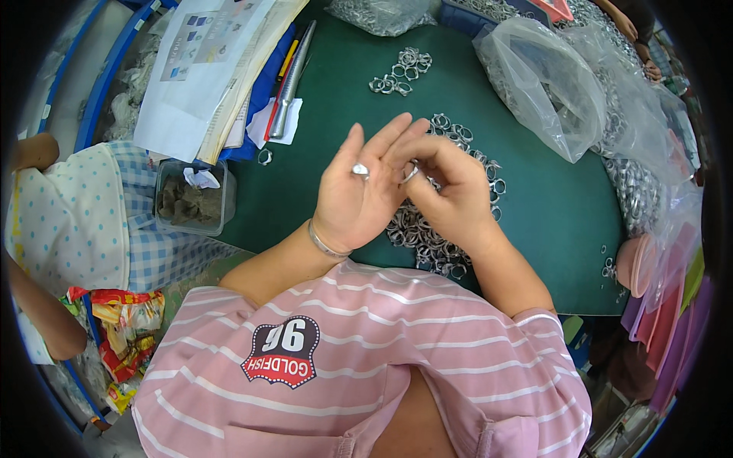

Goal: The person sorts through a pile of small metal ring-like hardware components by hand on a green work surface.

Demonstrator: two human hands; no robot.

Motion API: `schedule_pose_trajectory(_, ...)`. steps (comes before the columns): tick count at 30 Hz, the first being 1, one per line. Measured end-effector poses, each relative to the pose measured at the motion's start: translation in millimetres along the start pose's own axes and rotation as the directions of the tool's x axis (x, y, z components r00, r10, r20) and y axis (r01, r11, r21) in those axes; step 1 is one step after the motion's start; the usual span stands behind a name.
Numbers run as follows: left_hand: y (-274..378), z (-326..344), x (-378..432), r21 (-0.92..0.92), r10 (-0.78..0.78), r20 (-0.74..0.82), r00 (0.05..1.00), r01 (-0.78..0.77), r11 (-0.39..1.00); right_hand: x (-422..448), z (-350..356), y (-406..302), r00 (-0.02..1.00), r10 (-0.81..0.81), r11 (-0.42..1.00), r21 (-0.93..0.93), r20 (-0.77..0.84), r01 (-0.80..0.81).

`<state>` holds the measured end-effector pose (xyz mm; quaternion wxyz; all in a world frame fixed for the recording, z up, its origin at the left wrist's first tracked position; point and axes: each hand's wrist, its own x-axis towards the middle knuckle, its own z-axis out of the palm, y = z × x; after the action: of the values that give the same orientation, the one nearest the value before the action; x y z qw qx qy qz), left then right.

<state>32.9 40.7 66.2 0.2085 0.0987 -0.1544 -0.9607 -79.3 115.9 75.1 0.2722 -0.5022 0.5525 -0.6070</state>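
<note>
My left hand [358,189] is palm up above the green table, with a silver-coloured metal ring [360,169] lying at the base of its fingers. My right hand [452,189] is beside it, thumb and forefinger closed on another metal ring [410,172] at the left palm's edge. Under and behind my right hand spreads a heap of metal rings [424,235]. Two smaller groups of rings [410,64] sit farther back, and a single ring [264,157] lies left of my hands. A tapered metal ring mandrel [292,86] rests on white paper.
Papers [189,74] and a clear plastic box [224,197] with brown material are at the left. Open plastic bags [550,91] of rings, a blue bin [467,16] and pink bowls [634,263] stand right. Other people are at the left edge and top right.
</note>
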Motion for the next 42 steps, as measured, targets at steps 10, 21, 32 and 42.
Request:
schedule_pose_trajectory(10,-2,8,-2,0.065,-0.008,-0.057,0.998,0.012,0.998,4,-2,7,0.968,-0.208,0.929,-0.283,0.141,0.240)
schedule_pose_trajectory(21,-5,10,-2,0.232,0.028,-0.089,0.996,-0.007,0.973,3,-2,11,0.990,0.090,0.996,0.004,0.106,-0.091)
schedule_pose_trajectory(32,1,3,3,0.252,0.188,-0.144,0.972,-0.148,0.956,6,-32,-6,0.873,0.447,0.799,0.352,0.193,-0.487)
schedule_pose_trajectory(42,23,-41,8,0.360,0.310,-0.339,0.889,-0.182,0.915,32,-73,-18,0.864,0.180,0.884,-0.462,0.471,0.067)
